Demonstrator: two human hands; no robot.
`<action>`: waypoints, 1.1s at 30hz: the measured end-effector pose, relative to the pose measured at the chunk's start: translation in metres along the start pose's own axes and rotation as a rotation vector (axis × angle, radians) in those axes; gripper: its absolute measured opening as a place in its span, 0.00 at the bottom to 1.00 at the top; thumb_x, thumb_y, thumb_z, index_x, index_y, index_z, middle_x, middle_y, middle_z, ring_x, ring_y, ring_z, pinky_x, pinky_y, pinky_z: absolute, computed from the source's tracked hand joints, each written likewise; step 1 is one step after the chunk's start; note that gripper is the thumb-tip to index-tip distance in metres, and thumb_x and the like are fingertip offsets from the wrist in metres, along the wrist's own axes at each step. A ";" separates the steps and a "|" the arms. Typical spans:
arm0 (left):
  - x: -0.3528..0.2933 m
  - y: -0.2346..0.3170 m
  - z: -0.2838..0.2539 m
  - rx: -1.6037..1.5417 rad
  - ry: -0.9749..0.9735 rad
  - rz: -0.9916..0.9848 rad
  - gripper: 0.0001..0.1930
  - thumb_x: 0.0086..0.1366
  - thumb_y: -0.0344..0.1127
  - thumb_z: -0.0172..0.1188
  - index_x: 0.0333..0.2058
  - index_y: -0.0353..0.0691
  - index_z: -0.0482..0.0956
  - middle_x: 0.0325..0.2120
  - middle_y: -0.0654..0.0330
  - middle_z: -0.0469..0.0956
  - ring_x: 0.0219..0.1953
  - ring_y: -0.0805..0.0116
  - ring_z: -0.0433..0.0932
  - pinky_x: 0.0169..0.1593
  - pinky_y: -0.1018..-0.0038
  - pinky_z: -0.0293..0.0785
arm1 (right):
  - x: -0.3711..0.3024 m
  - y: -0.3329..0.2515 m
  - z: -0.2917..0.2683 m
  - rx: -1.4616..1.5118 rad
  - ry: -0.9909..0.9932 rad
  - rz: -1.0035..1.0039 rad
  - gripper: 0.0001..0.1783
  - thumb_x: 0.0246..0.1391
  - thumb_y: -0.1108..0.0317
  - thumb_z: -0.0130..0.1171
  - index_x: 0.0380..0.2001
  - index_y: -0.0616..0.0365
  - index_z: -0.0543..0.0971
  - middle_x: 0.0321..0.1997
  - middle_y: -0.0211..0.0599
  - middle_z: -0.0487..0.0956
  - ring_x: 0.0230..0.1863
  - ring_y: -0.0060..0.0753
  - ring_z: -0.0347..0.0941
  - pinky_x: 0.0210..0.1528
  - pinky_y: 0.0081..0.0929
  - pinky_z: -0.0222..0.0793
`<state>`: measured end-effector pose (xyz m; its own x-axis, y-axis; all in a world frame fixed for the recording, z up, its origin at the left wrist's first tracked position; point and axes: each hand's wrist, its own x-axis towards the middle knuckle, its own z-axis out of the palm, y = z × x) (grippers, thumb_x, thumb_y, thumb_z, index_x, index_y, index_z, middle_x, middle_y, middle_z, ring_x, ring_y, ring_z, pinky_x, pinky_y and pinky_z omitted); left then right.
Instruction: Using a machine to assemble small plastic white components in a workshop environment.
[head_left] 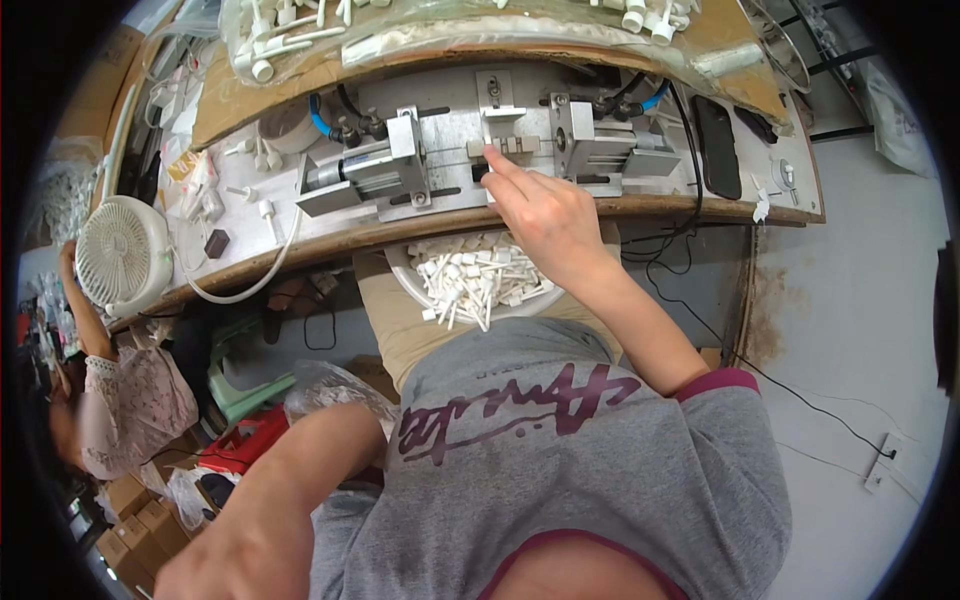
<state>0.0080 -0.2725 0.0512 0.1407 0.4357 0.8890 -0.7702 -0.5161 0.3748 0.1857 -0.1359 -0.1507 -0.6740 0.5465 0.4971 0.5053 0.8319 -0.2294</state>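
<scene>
My right hand (550, 215) reaches over the metal fixture (445, 190) at the middle of the bench. Its index finger is stretched out and touches the small light-coloured block (515, 146) in the centre; the other fingers bend beneath it, and I see nothing held. Two metal cylinder units face the block, the left unit (355, 175) and the right unit (615, 145). My left hand (225, 565) is low at the left, blurred and cut off by the lower edge, so its fingers do not show. On my lap rests a white basin (405, 275) heaped with white stemmed plastic pieces (480, 275).
A cardboard-covered shelf (560, 55) holding bagged white pieces overhangs the bench. Left on the bench stand a white fan (122, 255) and a dark small block (216, 243). At right lie a black phone (716, 148) and hanging cables (690, 200). Another person (140, 395) sits at left.
</scene>
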 end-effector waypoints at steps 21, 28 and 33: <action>-0.020 -0.119 -0.210 1.971 0.190 -0.462 0.13 0.61 0.29 0.64 0.45 0.43 0.81 0.44 0.55 0.79 0.49 0.54 0.77 0.52 0.63 0.73 | 0.006 -0.026 -0.023 0.145 -0.174 0.003 0.03 0.50 0.72 0.57 0.29 0.58 0.75 0.44 0.43 0.82 0.29 0.37 0.80 0.31 0.32 0.76; -0.021 -0.145 -0.245 2.005 0.140 -0.562 0.15 0.62 0.31 0.63 0.49 0.39 0.79 0.48 0.53 0.77 0.46 0.51 0.78 0.51 0.63 0.74 | -0.046 -0.065 -0.054 1.118 -1.042 -0.027 0.17 0.69 0.58 0.47 0.48 0.61 0.72 0.35 0.51 0.75 0.41 0.53 0.75 0.47 0.42 0.72; -0.017 -0.148 -0.254 2.012 0.152 -0.588 0.16 0.62 0.36 0.65 0.49 0.41 0.79 0.43 0.54 0.77 0.40 0.55 0.81 0.46 0.63 0.76 | -0.052 -0.064 -0.056 1.156 -1.081 -0.007 0.35 0.71 0.39 0.31 0.37 0.65 0.71 0.31 0.59 0.73 0.38 0.59 0.73 0.46 0.48 0.66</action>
<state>-0.0383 -0.0161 -0.0859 -0.0613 0.7952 0.6032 0.9272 -0.1784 0.3294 0.2182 -0.2226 -0.1152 -0.9794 -0.0694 -0.1896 0.1746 0.1802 -0.9680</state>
